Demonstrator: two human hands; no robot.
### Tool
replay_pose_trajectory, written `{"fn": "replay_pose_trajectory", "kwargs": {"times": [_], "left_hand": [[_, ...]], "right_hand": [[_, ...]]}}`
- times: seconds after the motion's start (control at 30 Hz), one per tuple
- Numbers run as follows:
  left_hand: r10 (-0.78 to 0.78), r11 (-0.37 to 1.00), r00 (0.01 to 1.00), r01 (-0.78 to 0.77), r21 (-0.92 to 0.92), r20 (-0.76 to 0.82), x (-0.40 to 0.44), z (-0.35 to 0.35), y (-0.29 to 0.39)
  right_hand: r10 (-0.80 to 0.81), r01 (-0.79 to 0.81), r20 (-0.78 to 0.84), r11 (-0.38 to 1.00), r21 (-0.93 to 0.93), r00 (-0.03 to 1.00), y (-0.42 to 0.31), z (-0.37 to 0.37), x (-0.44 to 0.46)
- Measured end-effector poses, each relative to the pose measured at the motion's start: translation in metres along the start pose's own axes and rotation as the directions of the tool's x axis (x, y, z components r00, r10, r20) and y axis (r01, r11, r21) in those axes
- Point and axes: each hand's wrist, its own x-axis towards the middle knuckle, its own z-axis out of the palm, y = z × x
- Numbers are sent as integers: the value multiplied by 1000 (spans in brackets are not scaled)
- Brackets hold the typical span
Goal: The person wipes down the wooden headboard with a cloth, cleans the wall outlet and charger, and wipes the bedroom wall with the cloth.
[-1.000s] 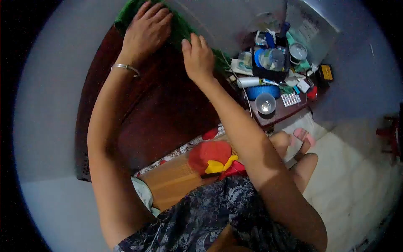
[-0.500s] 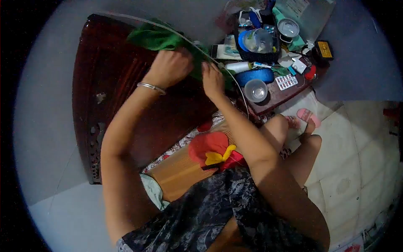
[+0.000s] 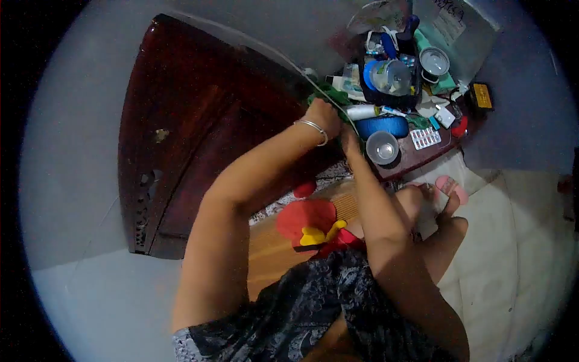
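Green cloth (image 3: 336, 94): bunched at the right-hand end of the dark wooden headboard (image 3: 205, 114), next to the table (image 3: 419, 160); part of it is hidden behind the hands. Left hand (image 3: 326, 116), bracelet (image 3: 312, 130) on the wrist, is curled into a fist with the cloth bunched in it. Right hand (image 3: 350, 137) is just beside it, lower and nearer the table; dark and blurred, so can't tell how far its fingers are open or whether it has hold of any cloth. White cable (image 3: 282, 55) runs down past the cloth toward the table edge.

On the table, nearest the hands: white tube (image 3: 362, 112), blue rounded item (image 3: 386, 126), clear plastic cup (image 3: 382, 148). Further right: blister pack (image 3: 426, 139). Behind: black basket (image 3: 389, 101) with a clear jar (image 3: 395, 78) in it.

Below the headboard: slatted mat (image 3: 265, 247), with a red and yellow item (image 3: 306, 217) lying on it near the person's lap. Pink slippers (image 3: 459, 190) lower right, on the person's feet.
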Motion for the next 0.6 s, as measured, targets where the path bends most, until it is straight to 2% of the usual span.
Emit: {"fn": "replay_pose_trajectory", "kwargs": {"times": [0.03, 0.07, 0.1, 0.13, 0.17, 0.23, 0.3, 0.4, 0.43, 0.5, 0.57, 0.6], "left_hand": [[-8, 1000, 1000, 8, 2, -3, 3, -2, 2], [7, 1000, 999, -8, 19, 45, 4, -3, 4], [20, 999, 996, -24, 38, 92, 7, -4, 5], [-51, 998, 998, 52, 22, -43, 32, 27, 6], [-56, 998, 997, 57, 24, -44, 36, 29, 6], [-65, 996, 998, 64, -66, -11, 38, 26, 2], [-76, 996, 997, 76, -53, 14, 35, 21, -1], [-95, 995, 995, 95, 7, 21, 24, 7, -24], [-101, 994, 995, 100, 50, 12, 15, 0, -36], [-186, 982, 982, 186, -18, -18, -19, -31, -67], [-163, 981, 986, 165, 100, -28, -45, -53, -108], [-105, 977, 994, 96, 191, 39, -64, -74, -127]], "right_hand": [[-3, 3, 8, 1000, 1, 1000, -6, -3, 0], [-31, 17, -30, 926, -378, 999, -9, -6, -4], [-77, 16, -55, 713, -701, 996, -14, -7, -6], [-90, 28, 6, 240, -970, 996, -23, -6, -7], [-91, 33, 11, 241, -970, 996, -13, -16, 1], [153, -8, -34, -168, -986, 988, 22, -45, 27], [169, -33, -54, -128, -991, 984, 6, -36, 25], [174, -37, -11, 145, -989, 985, -66, 31, -1], [168, -9, 37, 265, -964, 985, -85, 56, -5], [100, 74, 151, 540, -839, 983, -137, 123, -8], [5, 118, 223, 837, -535, 975, -226, 227, -25], [6, 165, 267, 771, -615, 964, -239, 252, -19]]}}
